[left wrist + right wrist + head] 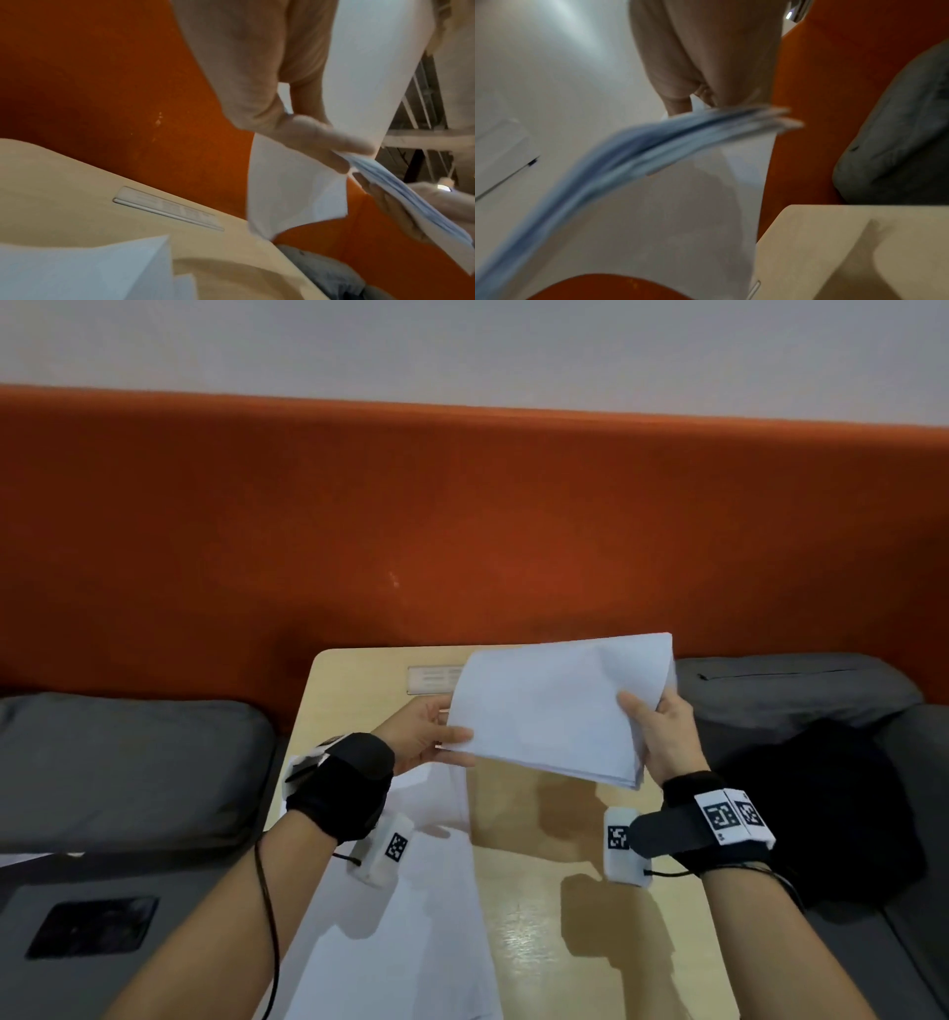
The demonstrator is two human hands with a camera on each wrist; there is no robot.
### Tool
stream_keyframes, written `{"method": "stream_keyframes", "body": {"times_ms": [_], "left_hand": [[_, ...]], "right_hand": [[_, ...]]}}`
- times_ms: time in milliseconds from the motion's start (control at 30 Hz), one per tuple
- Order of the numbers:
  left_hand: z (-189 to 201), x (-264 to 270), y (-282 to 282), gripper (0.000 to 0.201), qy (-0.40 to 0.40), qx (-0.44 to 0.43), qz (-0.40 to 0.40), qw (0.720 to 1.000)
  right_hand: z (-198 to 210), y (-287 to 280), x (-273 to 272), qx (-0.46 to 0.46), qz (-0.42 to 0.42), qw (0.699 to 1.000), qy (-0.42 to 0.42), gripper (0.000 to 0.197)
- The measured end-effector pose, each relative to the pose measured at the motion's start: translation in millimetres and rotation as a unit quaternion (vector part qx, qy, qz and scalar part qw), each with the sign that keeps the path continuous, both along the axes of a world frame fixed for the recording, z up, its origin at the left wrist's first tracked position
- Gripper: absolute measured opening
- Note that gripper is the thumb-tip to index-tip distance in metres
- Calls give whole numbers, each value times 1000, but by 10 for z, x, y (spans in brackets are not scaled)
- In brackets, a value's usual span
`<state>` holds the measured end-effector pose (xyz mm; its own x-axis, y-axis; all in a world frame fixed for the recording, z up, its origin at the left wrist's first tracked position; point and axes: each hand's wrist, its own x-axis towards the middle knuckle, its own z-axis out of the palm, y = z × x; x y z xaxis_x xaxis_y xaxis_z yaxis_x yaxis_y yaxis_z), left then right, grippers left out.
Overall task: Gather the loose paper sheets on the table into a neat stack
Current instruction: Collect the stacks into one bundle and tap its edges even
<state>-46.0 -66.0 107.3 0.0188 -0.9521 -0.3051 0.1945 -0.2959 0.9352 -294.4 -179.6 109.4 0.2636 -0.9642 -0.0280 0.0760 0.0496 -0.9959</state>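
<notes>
A bundle of several white paper sheets (560, 706) hangs in the air above the far half of the light wooden table (554, 916). My left hand (426, 737) grips the bundle's left edge, thumb on top. My right hand (662, 731) grips its right edge, thumb on top. The left wrist view shows my fingers (321, 138) pinching the bundle (295, 192) at its layered edge. In the right wrist view the sheet edges (654, 138) fan out, blurred. More loose sheets (411, 916) lie on the table's left side under my left forearm.
An orange padded backrest (462, 531) rises behind the table. Grey seat cushions (123, 762) flank it on both sides, and a black bag (832, 814) lies on the right one. A small label plate (431, 680) sits at the table's far edge. A dark phone (92, 924) lies low left.
</notes>
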Motion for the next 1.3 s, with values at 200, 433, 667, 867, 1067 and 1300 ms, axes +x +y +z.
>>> {"method": "stream_keyframes", "body": {"times_ms": [200,433,667,867,1067,1300], "left_hand": [[-120,-15,2,26,-39,3,47,998],[-201,69,25,10,-104,7,131,986],[-402,260,96,15,-156,77,141,975],[-223,290,79,12,-82,50,171,981],[-172,209,141,45,-54,-86,214,971],[-110,120,72,46,-90,-184,258,944]], "right_hand": [[-33,-7,-4,-3,24,999,-24,14],[-50,-23,-25,63,113,988,-83,44],[-22,97,102,79,204,975,-30,52],[34,221,157,96,326,937,75,42],[-96,251,231,84,251,959,99,31],[-167,270,402,28,81,994,63,21]]}}
